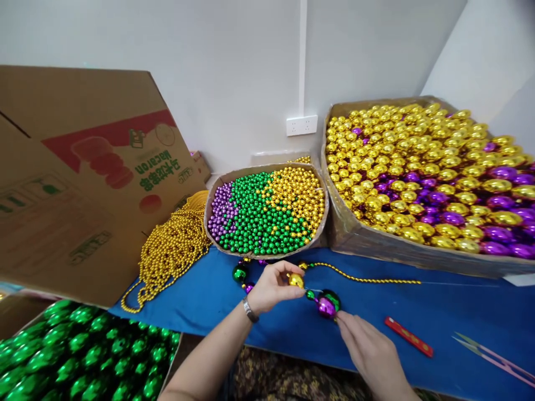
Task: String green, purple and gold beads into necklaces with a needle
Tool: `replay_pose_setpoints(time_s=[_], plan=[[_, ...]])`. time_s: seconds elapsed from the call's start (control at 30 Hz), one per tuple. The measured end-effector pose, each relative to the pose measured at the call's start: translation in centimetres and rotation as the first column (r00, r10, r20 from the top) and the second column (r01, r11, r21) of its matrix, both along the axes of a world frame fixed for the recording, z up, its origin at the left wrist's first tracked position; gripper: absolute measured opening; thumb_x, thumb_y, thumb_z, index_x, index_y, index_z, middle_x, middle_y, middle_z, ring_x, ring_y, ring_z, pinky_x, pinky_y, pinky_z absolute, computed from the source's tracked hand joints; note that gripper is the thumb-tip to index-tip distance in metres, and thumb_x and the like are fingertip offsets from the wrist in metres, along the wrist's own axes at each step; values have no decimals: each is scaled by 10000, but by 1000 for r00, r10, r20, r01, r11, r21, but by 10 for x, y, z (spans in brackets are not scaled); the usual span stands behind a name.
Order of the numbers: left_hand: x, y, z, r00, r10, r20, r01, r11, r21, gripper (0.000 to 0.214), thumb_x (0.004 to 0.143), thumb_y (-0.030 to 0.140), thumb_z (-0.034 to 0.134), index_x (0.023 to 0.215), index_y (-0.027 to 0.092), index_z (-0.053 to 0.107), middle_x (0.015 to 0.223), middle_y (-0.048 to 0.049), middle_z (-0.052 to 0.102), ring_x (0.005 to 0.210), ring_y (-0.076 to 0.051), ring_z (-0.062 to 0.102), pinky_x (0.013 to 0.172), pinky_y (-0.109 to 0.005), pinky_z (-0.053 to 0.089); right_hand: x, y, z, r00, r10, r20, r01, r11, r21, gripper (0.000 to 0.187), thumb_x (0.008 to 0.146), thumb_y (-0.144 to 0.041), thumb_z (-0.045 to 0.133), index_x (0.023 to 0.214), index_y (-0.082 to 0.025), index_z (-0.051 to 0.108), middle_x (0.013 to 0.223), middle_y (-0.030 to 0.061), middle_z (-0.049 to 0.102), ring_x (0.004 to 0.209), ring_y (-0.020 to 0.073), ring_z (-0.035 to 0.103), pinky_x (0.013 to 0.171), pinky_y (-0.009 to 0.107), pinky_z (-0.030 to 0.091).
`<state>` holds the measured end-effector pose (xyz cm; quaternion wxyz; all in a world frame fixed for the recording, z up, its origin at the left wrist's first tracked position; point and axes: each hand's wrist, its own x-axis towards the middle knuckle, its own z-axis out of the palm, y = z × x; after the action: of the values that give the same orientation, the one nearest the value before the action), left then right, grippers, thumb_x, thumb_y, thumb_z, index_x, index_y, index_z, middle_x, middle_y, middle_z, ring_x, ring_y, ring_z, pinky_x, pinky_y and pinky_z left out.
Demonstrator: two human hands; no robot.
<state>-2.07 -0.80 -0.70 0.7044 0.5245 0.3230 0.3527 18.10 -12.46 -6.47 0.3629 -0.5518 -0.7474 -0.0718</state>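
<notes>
Above the blue tablecloth, my left hand (pixel 270 288), with a metal bracelet at the wrist, pinches a shiny gold bead (pixel 296 280). A thin clear thread runs right from it to a small green bead (pixel 310 294), a round purple bead (pixel 325 307) and a large dark green bead (pixel 335 298). My right hand (pixel 370 348) is closed at the strand's lower end beside the purple bead; a small gold spot shows at its fingertips. Behind my hands lies a strand of small gold beads (pixel 359 278), its thread trailing right. More strung beads, including a green one (pixel 239 273), lie left of my left hand.
An open box (pixel 267 253) holds small purple, green and gold beads. A larger box (pixel 355 236) of gold and purple beads stands right. Gold bead strands (pixel 171 245) lie beside a cardboard carton (pixel 83 223). Large green beads (pixel 83 356), a red strip (pixel 408 336) and pink-handled snips (pixel 493 356) are nearby.
</notes>
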Motion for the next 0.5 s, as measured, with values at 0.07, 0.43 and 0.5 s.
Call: replay_pose_setpoints(time_s=[0.07, 0.43, 0.5], plan=[[2, -2, -1, 998, 39, 48, -38, 999, -28, 438, 526, 240, 843, 891, 119, 634, 790, -33, 615, 683, -109, 536, 630, -234, 429, -3, 0, 2, 996, 16, -88, -22, 997, -68, 270, 950, -281, 372, 961, -198, 628, 836, 55, 711, 709, 174, 677, 667, 266, 512], [10, -11, -6, 993, 122, 4, -122, 992, -34, 445, 549, 248, 834, 934, 132, 644, 779, -21, 599, 681, -102, 522, 620, -222, 424, -10, -3, -1, 977, 13, -214, -52, 983, -178, 242, 927, -290, 405, 988, -202, 622, 865, 76, 709, 732, 190, 684, 660, 265, 538], [10, -11, -7, 992, 125, 24, -124, 991, -47, 435, 563, 250, 827, 941, 133, 647, 794, -25, 598, 686, -99, 516, 616, -216, 418, -11, -3, 1, 959, 45, -279, -120, 959, -257, 261, 937, -285, 379, 1056, -206, 596, 914, 81, 690, 761, 178, 678, 643, 245, 541]])
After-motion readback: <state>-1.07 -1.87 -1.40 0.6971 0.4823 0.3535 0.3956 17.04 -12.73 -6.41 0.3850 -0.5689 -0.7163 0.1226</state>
